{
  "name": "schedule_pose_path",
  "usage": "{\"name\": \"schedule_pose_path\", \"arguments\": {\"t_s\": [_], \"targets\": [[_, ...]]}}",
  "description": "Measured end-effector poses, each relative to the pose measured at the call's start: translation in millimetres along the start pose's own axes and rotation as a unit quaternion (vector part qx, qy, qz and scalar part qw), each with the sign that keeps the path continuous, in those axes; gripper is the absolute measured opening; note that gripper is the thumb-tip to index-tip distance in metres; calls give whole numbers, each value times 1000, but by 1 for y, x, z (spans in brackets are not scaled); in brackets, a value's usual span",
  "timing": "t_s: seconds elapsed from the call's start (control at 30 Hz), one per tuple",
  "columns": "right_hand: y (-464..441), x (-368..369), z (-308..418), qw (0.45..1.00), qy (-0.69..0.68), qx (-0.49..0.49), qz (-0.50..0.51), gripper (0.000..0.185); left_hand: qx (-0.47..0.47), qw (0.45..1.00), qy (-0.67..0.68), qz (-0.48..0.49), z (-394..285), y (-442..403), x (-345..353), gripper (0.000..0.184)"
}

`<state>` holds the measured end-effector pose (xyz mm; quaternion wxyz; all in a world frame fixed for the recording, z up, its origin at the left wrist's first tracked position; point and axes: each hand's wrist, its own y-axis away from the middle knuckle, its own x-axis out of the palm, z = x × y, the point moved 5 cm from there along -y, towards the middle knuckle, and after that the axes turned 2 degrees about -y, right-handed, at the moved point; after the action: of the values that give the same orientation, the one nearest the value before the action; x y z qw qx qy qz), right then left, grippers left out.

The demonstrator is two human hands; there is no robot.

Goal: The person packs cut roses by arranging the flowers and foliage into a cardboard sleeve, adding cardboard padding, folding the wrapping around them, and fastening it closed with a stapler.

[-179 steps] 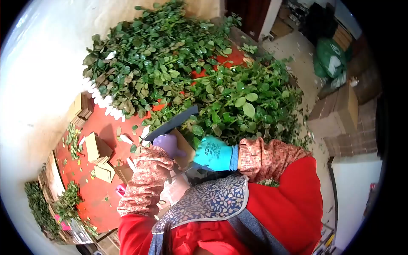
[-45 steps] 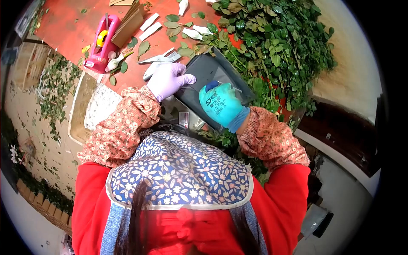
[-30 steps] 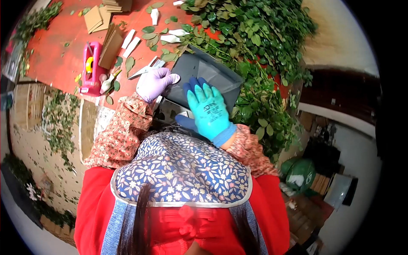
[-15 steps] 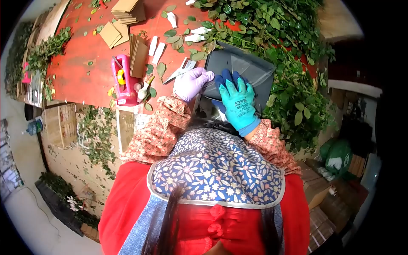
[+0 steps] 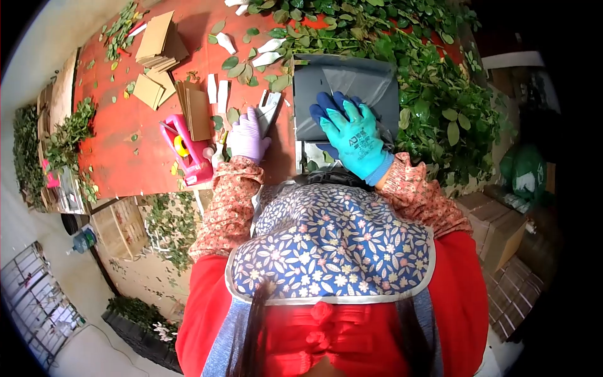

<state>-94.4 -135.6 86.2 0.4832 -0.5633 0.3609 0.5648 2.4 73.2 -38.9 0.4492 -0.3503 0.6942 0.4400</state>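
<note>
My right hand (image 5: 358, 141), in a teal glove, lies with fingers spread on a dark grey sheet or flat box (image 5: 314, 78) partly covered by clear plastic. Finger-shaped dark blue patches show beside its fingers; I cannot tell if they are shadow or glove. My left hand (image 5: 247, 139), in a thin lilac glove, rests palm down on the red table, fingers stretched and thumb apart. Just right of its fingers lies a silver, stapler-like tool (image 5: 269, 108); whether they touch is unclear. A pink tape dispenser (image 5: 196, 164) with yellow tape stands left of that hand.
Brown cardboard pieces (image 5: 193, 108) stand behind the dispenser, with more stacked cardboard (image 5: 160, 43) farther back. White tapered pieces (image 5: 267, 58) and loose leaves are scattered on the red table (image 5: 125, 151). Leafy green stems (image 5: 446, 119) are heaped along the right side.
My left hand has moved left, away from the dark sheet's edge, and its fingers have stretched out. My right hand stays on the sheet. The whole view has shifted and turned slightly.
</note>
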Motion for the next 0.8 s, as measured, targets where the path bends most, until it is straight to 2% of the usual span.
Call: {"name": "schedule_pose_path", "arguments": {"t_s": [0.03,0.07,0.1,0.13,0.17,0.2,0.3,0.33,0.4,0.47,0.53,0.6,0.7,0.8], "targets": [[1,4,-1,1000,18,-8,-5,58,9,999,32,-3,5,-2,3,96],[1,6,-2,999,38,-15,-12,59,26,991,129,-29,20,-2,6,85],[1,3,-2,999,38,-5,-14,59,-5,940,339,34,39,-7,21,81],[0,0,-2,1000,14,-1,-5,61,-38,841,531,99,39,-7,14,77],[1,-1,-1,1000,-11,4,5,62,-41,760,616,202,37,5,3,68],[2,1,-3,1000,-11,17,2,62,-9,697,668,262,51,6,13,66],[7,14,-2,999,37,5,-13,61,7,583,756,296,9,27,-25,51],[7,14,-3,999,36,10,-12,61,7,584,754,301,11,25,-25,51],[6,12,-3,999,35,12,-14,58,56,739,580,338,14,23,-24,45],[6,13,-4,999,40,13,-14,57,47,737,572,356,11,23,-34,48],[7,13,-4,999,45,16,-15,56,53,788,514,335,10,18,-47,40],[7,13,-4,999,22,25,-14,53,78,793,499,341,5,14,-62,39],[7,13,-3,999,32,28,-18,51,97,838,385,374,5,8,-72,41],[6,9,-3,999,23,30,-28,49,101,850,365,365,10,1,-72,41]]}}
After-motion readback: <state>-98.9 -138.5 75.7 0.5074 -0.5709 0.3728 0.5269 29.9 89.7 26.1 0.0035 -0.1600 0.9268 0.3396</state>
